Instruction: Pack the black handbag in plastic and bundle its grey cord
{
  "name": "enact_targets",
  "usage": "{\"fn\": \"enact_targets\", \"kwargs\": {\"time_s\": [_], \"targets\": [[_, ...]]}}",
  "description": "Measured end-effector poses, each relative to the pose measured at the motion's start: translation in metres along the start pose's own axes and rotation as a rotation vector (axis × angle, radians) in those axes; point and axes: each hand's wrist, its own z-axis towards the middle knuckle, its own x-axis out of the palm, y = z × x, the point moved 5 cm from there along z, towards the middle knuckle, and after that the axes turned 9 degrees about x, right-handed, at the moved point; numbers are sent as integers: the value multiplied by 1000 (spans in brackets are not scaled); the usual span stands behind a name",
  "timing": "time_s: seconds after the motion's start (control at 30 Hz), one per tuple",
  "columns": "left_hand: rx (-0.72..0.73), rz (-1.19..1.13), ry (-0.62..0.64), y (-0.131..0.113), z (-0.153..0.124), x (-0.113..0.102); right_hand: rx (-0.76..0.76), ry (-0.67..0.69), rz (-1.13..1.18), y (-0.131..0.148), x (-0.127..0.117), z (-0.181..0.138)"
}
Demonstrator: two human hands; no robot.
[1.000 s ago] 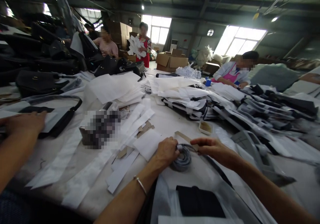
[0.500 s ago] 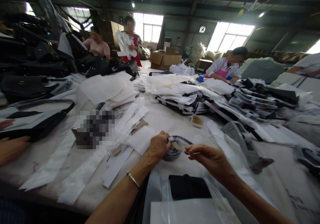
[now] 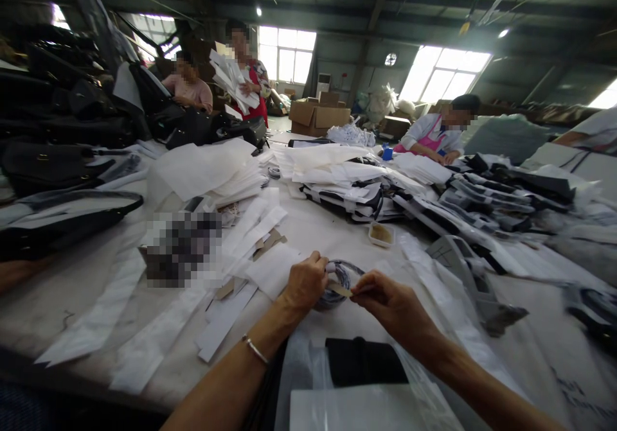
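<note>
My left hand [image 3: 305, 282] is closed around a coiled grey strap [image 3: 339, 281] that rests on the white-covered table [image 3: 318, 225]. My right hand [image 3: 388, 300] pinches a small tan strip [image 3: 338, 289] against the coil, fingers pressed together. A silver bracelet [image 3: 254, 350] circles my left wrist. Just below my hands lies a black bag in a clear plastic sleeve [image 3: 366, 361].
White paper strips [image 3: 226, 318] and tan card pieces lie left of my hands. A small tray [image 3: 381, 233] sits beyond them. Stacks of wrapped black bags [image 3: 482, 206] fill the right, black handbags [image 3: 58, 161] the left. Several other people work at the far side.
My right hand has moved in toward the coil and closed the tan strip against it. Another person's hand at the far left has drawn back out of view.
</note>
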Motion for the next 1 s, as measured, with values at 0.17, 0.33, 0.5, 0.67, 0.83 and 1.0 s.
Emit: {"fn": "enact_targets", "kwargs": {"time_s": [0.17, 0.33, 0.5, 0.67, 0.83, 1.0], "targets": [[36, -11, -30, -1, -1, 1, -331, 13, -269, -3, 19, 7], [22, -25, -46, 2, 0, 4, -637, -10, -576, 2, 38, 24], [46, -116, -104, 5, 0, 6, -667, -123, -705, 0, 41, 48], [25, -153, -117, 8, 1, 10, -709, -60, -682, -8, 47, 57], [29, -173, -52, 10, 3, 10, -366, 37, -637, -32, 56, 73], [62, -202, 0, 16, 2, 10, -180, 58, -583, -41, 58, 85]]}}
